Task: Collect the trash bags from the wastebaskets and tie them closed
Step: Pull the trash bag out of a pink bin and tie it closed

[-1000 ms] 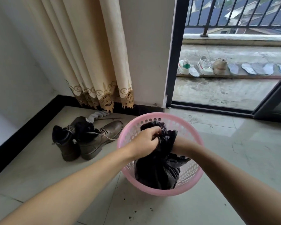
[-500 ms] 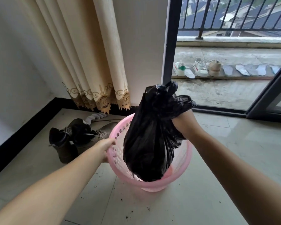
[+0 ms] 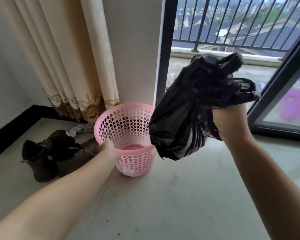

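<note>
Head view: one bag (image 3: 189, 108), one wastebasket (image 3: 125, 122), two boots (image 3: 59, 153).

soft, even daylight enters from the balcony opening (image 3: 232, 49) at upper right, shadows are faint, straight lines bow at the frame edges, and the black bag (image 3: 194, 108) is slightly motion-blurred.

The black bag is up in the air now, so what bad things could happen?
The black bag looks untied, its loose top flopping above the right hand, so trash might spill onto the floor. The pink basket is tilted under the left hand and could tip over toward the boots.
</note>
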Demonstrator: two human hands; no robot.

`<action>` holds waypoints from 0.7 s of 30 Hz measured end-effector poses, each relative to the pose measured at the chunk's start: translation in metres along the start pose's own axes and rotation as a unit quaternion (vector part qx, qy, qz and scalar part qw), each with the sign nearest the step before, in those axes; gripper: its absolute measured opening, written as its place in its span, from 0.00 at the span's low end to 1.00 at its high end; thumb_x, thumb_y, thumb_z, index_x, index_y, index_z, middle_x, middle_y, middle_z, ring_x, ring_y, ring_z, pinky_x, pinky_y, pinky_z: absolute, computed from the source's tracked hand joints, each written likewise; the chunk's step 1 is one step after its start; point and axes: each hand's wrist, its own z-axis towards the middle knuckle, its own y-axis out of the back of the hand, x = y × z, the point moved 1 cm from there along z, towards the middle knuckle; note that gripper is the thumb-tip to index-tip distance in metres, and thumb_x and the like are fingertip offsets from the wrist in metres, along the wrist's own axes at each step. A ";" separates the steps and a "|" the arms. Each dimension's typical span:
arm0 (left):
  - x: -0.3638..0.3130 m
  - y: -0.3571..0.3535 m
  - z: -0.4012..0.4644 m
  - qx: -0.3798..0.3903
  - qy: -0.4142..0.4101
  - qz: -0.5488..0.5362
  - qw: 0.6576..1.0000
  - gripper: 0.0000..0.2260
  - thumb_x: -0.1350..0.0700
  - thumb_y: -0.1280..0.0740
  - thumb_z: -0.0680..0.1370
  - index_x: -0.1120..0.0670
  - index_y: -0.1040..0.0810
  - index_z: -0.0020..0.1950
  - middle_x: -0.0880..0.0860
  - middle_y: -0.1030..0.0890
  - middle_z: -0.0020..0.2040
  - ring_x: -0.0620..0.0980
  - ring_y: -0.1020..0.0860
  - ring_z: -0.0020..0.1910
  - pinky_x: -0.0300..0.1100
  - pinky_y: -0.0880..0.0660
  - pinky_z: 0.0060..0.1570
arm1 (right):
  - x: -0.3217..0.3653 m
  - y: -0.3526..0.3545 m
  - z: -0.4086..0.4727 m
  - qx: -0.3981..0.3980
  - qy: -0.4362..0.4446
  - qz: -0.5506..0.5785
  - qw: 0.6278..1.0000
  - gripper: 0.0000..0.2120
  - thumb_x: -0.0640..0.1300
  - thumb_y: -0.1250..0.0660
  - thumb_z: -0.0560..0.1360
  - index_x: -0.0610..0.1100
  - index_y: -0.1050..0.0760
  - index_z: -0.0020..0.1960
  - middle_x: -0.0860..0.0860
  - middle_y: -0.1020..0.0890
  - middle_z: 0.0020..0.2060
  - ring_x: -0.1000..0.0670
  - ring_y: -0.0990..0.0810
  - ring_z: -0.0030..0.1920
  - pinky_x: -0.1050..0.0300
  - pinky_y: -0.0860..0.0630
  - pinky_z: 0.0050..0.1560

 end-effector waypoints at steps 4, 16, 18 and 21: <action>0.003 -0.005 -0.019 0.012 -0.039 0.007 0.999 0.22 0.52 0.47 0.80 0.54 0.41 0.75 0.58 0.34 0.73 0.61 0.33 0.69 0.58 0.35 0.67 | -0.043 -0.008 -0.011 0.058 -0.074 -0.132 0.987 0.12 0.46 0.40 0.70 0.36 0.28 0.40 0.40 0.20 0.34 0.49 0.26 0.36 0.42 0.26 0.36; 0.060 0.008 -0.125 0.183 0.002 0.227 0.957 0.19 0.45 0.42 0.80 0.57 0.31 0.64 0.54 0.24 0.58 0.53 0.25 0.58 0.54 0.31 0.60 | -0.135 -0.035 -0.112 0.255 -0.255 -0.198 0.911 0.07 0.46 0.37 0.74 0.45 0.22 0.48 0.47 0.17 0.43 0.48 0.19 0.45 0.51 0.22 0.47; 0.068 -0.004 -0.140 0.271 -0.039 0.297 0.915 0.22 0.41 0.41 0.78 0.57 0.27 0.61 0.54 0.22 0.56 0.51 0.24 0.56 0.51 0.29 0.58 | -0.126 -0.039 -0.111 0.256 -0.252 -0.156 0.920 0.07 0.43 0.34 0.73 0.46 0.21 0.50 0.49 0.16 0.43 0.50 0.19 0.45 0.54 0.23 0.47; 0.068 -0.017 -0.161 0.368 -0.199 0.416 0.808 0.24 0.39 0.36 0.75 0.51 0.30 0.65 0.51 0.25 0.61 0.46 0.26 0.61 0.44 0.30 0.62 | -0.113 -0.039 -0.111 0.299 -0.282 -0.041 0.911 0.10 0.37 0.32 0.72 0.51 0.21 0.50 0.53 0.15 0.42 0.52 0.17 0.45 0.56 0.19 0.46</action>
